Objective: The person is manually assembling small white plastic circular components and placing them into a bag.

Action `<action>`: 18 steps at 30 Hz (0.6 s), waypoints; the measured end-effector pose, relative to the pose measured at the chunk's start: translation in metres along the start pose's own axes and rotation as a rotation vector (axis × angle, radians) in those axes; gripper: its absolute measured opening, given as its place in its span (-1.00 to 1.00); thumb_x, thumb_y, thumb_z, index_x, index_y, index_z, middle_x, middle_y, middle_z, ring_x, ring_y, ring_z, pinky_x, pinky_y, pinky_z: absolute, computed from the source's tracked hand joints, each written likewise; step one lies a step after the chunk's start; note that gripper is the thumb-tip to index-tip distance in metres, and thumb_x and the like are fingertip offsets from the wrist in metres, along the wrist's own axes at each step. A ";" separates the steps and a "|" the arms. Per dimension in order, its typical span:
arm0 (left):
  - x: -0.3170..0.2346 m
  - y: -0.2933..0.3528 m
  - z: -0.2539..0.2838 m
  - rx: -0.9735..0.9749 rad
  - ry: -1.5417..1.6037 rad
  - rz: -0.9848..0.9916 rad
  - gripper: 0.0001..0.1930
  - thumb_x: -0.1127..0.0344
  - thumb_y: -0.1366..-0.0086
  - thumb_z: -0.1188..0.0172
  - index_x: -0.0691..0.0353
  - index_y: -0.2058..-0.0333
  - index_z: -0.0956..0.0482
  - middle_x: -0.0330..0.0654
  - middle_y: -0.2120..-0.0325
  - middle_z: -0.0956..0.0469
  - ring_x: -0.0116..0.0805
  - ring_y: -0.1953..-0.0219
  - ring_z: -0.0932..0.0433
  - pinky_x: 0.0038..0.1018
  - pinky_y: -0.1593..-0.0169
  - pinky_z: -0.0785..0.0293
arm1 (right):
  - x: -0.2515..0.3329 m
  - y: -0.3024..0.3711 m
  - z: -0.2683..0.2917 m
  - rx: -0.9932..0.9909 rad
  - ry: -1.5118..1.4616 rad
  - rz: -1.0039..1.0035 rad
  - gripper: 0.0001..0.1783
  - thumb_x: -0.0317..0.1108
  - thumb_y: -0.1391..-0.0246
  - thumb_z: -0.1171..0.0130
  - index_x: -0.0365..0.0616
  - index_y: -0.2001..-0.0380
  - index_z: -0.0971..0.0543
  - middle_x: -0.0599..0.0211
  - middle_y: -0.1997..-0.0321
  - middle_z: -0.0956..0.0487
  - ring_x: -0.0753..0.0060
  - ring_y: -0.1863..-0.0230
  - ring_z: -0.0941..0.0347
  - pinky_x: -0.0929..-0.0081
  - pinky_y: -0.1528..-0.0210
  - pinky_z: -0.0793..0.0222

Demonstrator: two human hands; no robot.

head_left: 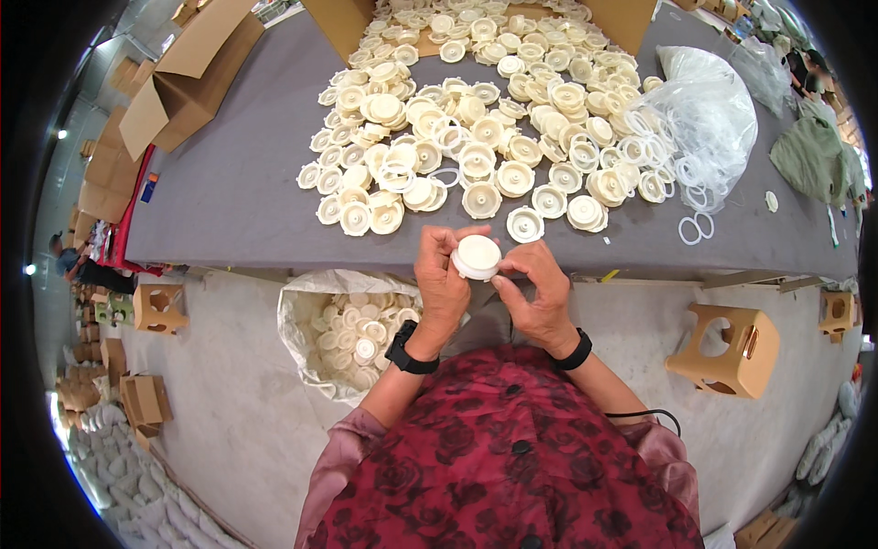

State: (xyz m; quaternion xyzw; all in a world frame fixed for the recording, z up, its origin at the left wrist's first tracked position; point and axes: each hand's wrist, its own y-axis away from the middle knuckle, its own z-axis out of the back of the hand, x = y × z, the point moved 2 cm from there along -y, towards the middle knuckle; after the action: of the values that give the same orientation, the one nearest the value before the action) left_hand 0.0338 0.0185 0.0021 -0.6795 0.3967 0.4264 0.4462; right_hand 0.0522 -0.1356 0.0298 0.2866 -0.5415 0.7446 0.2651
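Observation:
A round cream plastic cap (477, 252) is held up just in front of the table's near edge, its flat face upward. A pale band shows round its lower side; whether this is a separate ring I cannot tell. My left hand (443, 285) is closed on the cap's left side. My right hand (538, 295) pinches its right rim between thumb and fingers. Beyond them lies a wide heap of similar cream caps (481, 199), many showing a ribbed inside with a centre hub. White thin rings (445, 176) lie among the caps.
A clear plastic bag (709, 110) of white rings spills at the right of the grey table (238, 174). An open carton (187, 82) stands at the left. Below, a white woven sack (302, 343) holds more caps. A tan stool (727, 352) stands at the right on the floor.

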 end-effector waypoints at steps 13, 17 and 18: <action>0.001 0.008 -0.005 0.011 0.065 -0.026 -0.78 0.60 -0.38 0.02 0.17 0.25 -0.11 0.33 0.06 -0.53 0.01 0.04 -0.62 -0.24 0.01 -0.64 | -0.017 0.007 -0.006 0.011 -1.021 -0.760 -0.87 -0.49 -0.20 -0.17 -0.22 0.19 -0.48 0.39 0.26 -0.52 0.57 0.26 -0.49 0.51 0.25 -0.57; 0.000 0.007 -0.005 -0.012 -0.020 -0.048 -0.78 0.62 -0.36 0.03 0.18 0.26 -0.12 0.30 0.04 -0.53 0.02 0.02 -0.61 -0.23 -0.05 -0.58 | -0.016 0.007 -0.005 0.035 -1.009 -0.826 -0.83 -0.49 -0.21 -0.13 -0.22 0.14 -0.45 0.36 0.24 -0.53 0.54 0.28 -0.51 0.47 0.27 -0.61; 0.001 0.007 -0.004 -0.008 -0.077 -0.071 -0.78 0.64 -0.36 0.04 0.18 0.27 -0.13 0.28 0.02 -0.53 0.02 0.02 -0.61 -0.24 -0.06 -0.57 | -0.017 0.008 -0.004 0.071 -1.057 -0.855 -0.81 -0.50 -0.21 -0.12 -0.22 0.11 -0.43 0.34 0.23 -0.54 0.53 0.28 -0.52 0.48 0.27 -0.60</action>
State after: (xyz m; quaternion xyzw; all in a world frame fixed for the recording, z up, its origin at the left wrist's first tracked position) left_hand 0.0282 0.0121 0.0003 -0.6779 0.3533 0.4378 0.4733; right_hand 0.0579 -0.1352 0.0112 0.8093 -0.4128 0.3515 0.2261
